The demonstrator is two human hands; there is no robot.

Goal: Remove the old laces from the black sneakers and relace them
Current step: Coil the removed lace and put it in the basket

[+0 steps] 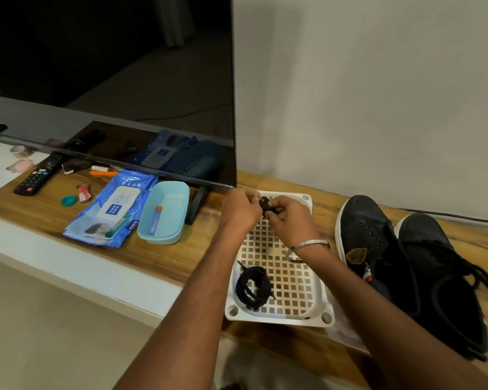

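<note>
Grained wooden shelf (181,257), white plastic lattice tray (290,291), matt black sneakers (392,263), glossy television screen (110,80)

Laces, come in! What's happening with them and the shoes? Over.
Left hand and right hand pinch a small black lace bundle above white tray. Coiled lace in tray. Sneakers untouched, right. Nothing blocking.

Both forearms reach forward and meet. The left hand (241,211) and right hand (292,218) sit close together, fingers curled, pinching.
</note>
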